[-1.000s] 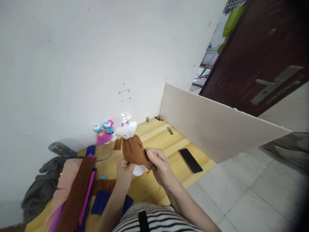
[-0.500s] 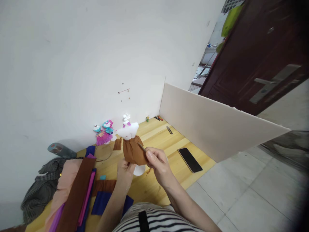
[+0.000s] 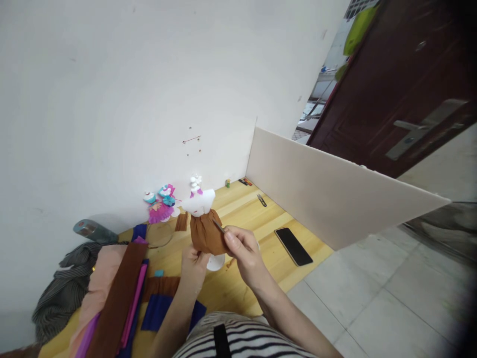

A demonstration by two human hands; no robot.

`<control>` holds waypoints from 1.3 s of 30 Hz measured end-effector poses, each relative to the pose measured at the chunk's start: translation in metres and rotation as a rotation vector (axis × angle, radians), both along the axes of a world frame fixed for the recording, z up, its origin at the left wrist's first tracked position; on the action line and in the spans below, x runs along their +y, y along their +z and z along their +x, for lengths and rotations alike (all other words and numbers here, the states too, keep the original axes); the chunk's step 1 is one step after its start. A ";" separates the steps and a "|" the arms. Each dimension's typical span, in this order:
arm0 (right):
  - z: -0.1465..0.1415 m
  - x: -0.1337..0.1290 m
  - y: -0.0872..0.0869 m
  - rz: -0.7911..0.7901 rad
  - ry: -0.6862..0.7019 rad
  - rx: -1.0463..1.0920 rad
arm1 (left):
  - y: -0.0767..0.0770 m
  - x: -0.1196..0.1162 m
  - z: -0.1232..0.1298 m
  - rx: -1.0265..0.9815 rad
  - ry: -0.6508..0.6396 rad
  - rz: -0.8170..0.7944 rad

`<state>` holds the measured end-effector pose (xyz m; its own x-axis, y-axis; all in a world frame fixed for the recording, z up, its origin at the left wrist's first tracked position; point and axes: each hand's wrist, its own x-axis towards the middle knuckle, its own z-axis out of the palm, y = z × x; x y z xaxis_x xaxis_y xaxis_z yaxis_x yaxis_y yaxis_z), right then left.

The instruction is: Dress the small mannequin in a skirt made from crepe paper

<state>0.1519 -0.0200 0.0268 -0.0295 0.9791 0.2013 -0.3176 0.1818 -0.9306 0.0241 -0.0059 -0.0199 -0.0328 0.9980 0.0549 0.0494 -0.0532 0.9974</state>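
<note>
A small figure with a white top and a gathered brown cloth skirt is held over the wooden table. My left hand is closed on the skirt's lower left edge. At the skirt's right side, my right hand pinches a thin pointed metal tool, its tip lying against the brown cloth. A white round piece shows just below the skirt, between my hands.
Folded brown fabric, blue cloth and a bottle are on the left. Small dolls stand by the wall. A phone, snips and a low white partition are on the right.
</note>
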 end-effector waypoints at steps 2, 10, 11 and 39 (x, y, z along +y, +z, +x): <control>-0.001 0.000 -0.001 -0.001 0.000 0.009 | 0.000 0.000 0.000 0.001 -0.007 0.003; -0.001 0.000 -0.009 -0.050 0.060 0.093 | -0.007 0.000 -0.003 -0.008 -0.029 -0.041; -0.001 0.000 -0.009 -0.056 0.074 0.107 | -0.007 0.000 -0.003 -0.011 -0.032 -0.047; 0.021 0.003 -0.142 -0.276 0.290 -0.441 | -0.018 0.006 -0.023 -0.137 -0.051 -0.043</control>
<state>0.1730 -0.0175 -0.1157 -0.3264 0.9330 -0.1517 0.1090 -0.1223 -0.9865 0.0011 0.0002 -0.0376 0.0139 0.9999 0.0101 -0.0888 -0.0088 0.9960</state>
